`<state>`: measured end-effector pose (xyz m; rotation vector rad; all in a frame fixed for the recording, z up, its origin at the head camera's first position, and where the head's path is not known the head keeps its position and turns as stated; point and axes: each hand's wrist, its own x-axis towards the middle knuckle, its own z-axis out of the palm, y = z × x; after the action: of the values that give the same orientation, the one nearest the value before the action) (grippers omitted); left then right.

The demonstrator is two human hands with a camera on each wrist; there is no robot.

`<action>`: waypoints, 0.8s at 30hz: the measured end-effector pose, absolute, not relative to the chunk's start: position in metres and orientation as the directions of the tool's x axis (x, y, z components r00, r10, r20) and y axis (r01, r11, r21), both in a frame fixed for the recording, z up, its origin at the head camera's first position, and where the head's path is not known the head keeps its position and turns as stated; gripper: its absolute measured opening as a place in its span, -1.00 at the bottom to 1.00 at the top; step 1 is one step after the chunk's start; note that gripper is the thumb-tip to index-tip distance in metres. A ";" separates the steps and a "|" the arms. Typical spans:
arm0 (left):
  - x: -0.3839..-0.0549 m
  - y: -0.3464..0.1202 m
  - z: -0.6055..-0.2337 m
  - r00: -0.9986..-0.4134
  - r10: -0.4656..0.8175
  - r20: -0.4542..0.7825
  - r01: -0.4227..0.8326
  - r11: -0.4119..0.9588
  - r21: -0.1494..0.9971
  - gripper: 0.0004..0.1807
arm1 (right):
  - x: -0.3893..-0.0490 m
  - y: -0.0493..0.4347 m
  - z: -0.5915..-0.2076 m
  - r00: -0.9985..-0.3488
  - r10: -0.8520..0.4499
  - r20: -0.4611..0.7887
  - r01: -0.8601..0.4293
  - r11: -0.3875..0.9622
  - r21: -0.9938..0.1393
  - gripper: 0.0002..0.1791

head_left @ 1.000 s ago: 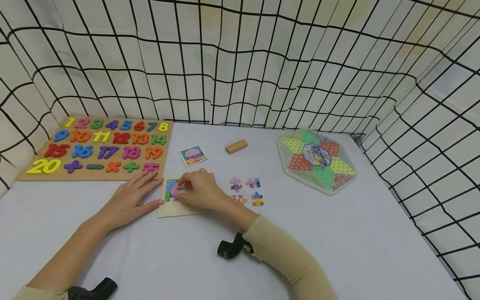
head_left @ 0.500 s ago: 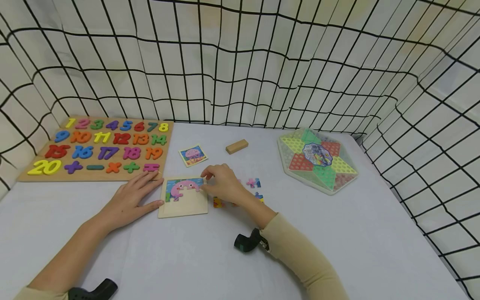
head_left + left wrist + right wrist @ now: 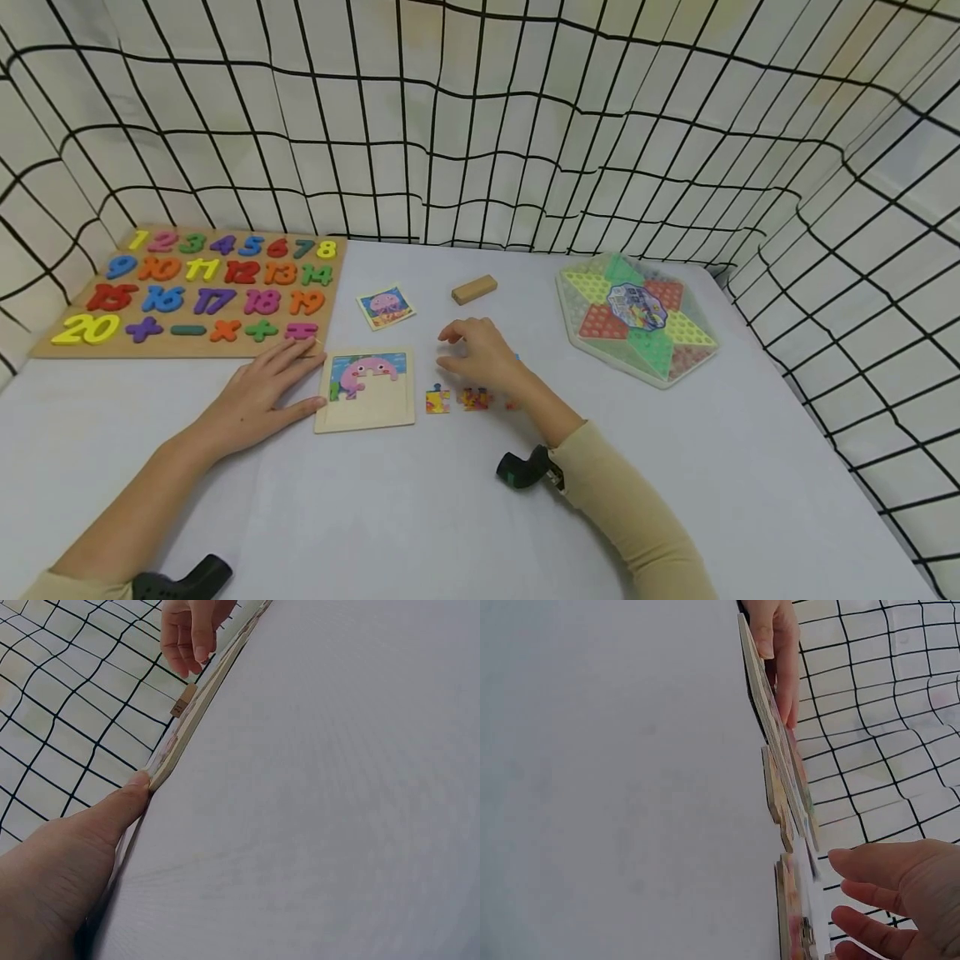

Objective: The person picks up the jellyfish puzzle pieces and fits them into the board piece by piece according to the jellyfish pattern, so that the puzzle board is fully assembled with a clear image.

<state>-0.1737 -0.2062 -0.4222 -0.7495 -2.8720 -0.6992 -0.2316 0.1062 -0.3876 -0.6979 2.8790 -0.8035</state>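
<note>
My left hand (image 3: pixel 266 396) lies on the white table with its fingers extended, their tips at the lower right corner of the number board. Its thumb touches the left edge of a square wooden puzzle tray (image 3: pixel 375 414). Fitted pieces across the tray's upper part show a pink octopus-like figure (image 3: pixel 352 379) on blue; bare wood shows below. To the right, my right hand (image 3: pixel 480 358) hovers over loose puzzle pieces (image 3: pixel 437 400), fingers loosely bent and apart. Nothing shows between its fingers in the right wrist view. The hand and wrist hide some pieces.
The wooden number board (image 3: pixel 150 352) lies at the back left. Behind the tray are a small picture card (image 3: pixel 386 307) and a wooden block (image 3: pixel 474 289). A hexagonal clear case (image 3: pixel 648 352) with a star pattern sits at the right. Black wire grid surrounds the back and sides.
My right hand has left the tray and moved right, over the loose pieces, uncovering the fitted pieces and two loose pieces beside the tray. My left hand has stayed put.
</note>
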 end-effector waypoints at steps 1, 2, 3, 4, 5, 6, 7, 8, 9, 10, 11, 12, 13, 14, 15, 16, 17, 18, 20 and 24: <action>-0.174 -0.206 -0.422 -0.875 0.441 0.201 0.484 0.774 0.409 -0.27 | -0.232 0.108 -0.387 -0.893 -0.447 0.045 -0.406 0.761 -0.506 -0.67; -0.174 -0.206 -0.421 -0.874 0.442 0.201 0.485 0.773 0.409 -0.28 | -0.232 0.111 -0.388 -0.893 -0.448 0.039 -0.405 0.764 -0.502 -0.66; -0.174 -0.206 -0.421 -0.874 0.441 0.201 0.485 0.772 0.411 -0.28 | -0.233 0.114 -0.388 -0.893 -0.448 0.033 -0.404 0.768 -0.496 -0.66; -0.173 -0.206 -0.421 -0.874 0.442 0.202 0.485 0.771 0.413 -0.28 | -0.233 0.116 -0.389 -0.895 -0.445 0.025 -0.399 0.775 -0.490 -0.65; -0.173 -0.206 -0.421 -0.874 0.442 0.202 0.485 0.769 0.416 -0.28 | -0.234 0.119 -0.390 -0.896 -0.444 0.018 -0.398 0.783 -0.478 -0.64; -0.173 -0.206 -0.421 -0.874 0.442 0.201 0.485 0.768 0.419 -0.28 | -0.234 0.123 -0.391 -0.896 -0.443 0.015 -0.398 0.789 -0.469 -0.62; -0.173 -0.206 -0.421 -0.874 0.442 0.202 0.485 0.767 0.419 -0.28 | -0.234 0.126 -0.392 -0.895 -0.446 0.013 -0.402 0.792 -0.460 -0.61; -0.173 -0.207 -0.421 -0.874 0.442 0.202 0.485 0.768 0.418 -0.28 | -0.235 0.130 -0.393 -0.895 -0.445 0.011 -0.402 0.797 -0.450 -0.60; -0.173 -0.207 -0.421 -0.874 0.442 0.202 0.485 0.767 0.420 -0.28 | -0.235 0.133 -0.393 -0.896 -0.443 0.008 -0.401 0.802 -0.443 -0.58; -0.173 -0.207 -0.422 -0.874 0.442 0.202 0.486 0.767 0.419 -0.28 | -0.235 0.136 -0.393 -0.897 -0.441 0.007 -0.400 0.806 -0.437 -0.58; -0.173 -0.207 -0.422 -0.874 0.443 0.203 0.486 0.768 0.418 -0.28 | -0.234 0.139 -0.393 -0.898 -0.441 0.008 -0.400 0.805 -0.438 -0.58; -0.173 -0.207 -0.422 -0.873 0.443 0.205 0.487 0.768 0.415 -0.28 | -0.234 0.142 -0.394 -0.899 -0.439 0.007 -0.397 0.806 -0.440 -0.58; -0.173 -0.207 -0.422 -0.872 0.443 0.206 0.488 0.769 0.412 -0.28 | -0.234 0.144 -0.394 -0.899 -0.437 0.005 -0.395 0.806 -0.440 -0.58; -0.173 -0.207 -0.422 -0.872 0.444 0.208 0.489 0.769 0.411 -0.28 | -0.234 0.146 -0.394 -0.901 -0.433 0.004 -0.390 0.807 -0.443 -0.59; -0.173 -0.207 -0.422 -0.871 0.444 0.209 0.490 0.769 0.411 -0.29 | -0.234 0.147 -0.395 -0.902 -0.432 0.002 -0.388 0.807 -0.445 -0.59; -0.173 -0.207 -0.422 -0.871 0.445 0.210 0.491 0.768 0.411 -0.29 | -0.233 0.148 -0.395 -0.901 -0.435 0.005 -0.391 0.805 -0.446 -0.60; -0.173 -0.207 -0.422 -0.870 0.445 0.212 0.493 0.766 0.412 -0.29 | -0.233 0.149 -0.395 -0.899 -0.438 0.004 -0.393 0.802 -0.449 -0.61; -0.173 -0.207 -0.422 -0.869 0.446 0.213 0.494 0.765 0.413 -0.29 | -0.233 0.149 -0.396 -0.897 -0.443 0.005 -0.398 0.800 -0.449 -0.62; -0.173 -0.207 -0.422 -0.869 0.447 0.212 0.494 0.763 0.417 -0.29 | -0.233 0.150 -0.396 -0.892 -0.452 0.009 -0.406 0.793 -0.455 -0.63; -0.173 -0.207 -0.423 -0.869 0.448 0.209 0.493 0.762 0.420 -0.29 | -0.232 0.150 -0.395 -0.890 -0.456 0.011 -0.408 0.783 -0.470 -0.66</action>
<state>-0.1732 -0.2072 -0.4226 -0.7651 -2.8581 -0.7224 -0.2322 0.1503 -0.3953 -0.6971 2.8685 -0.7195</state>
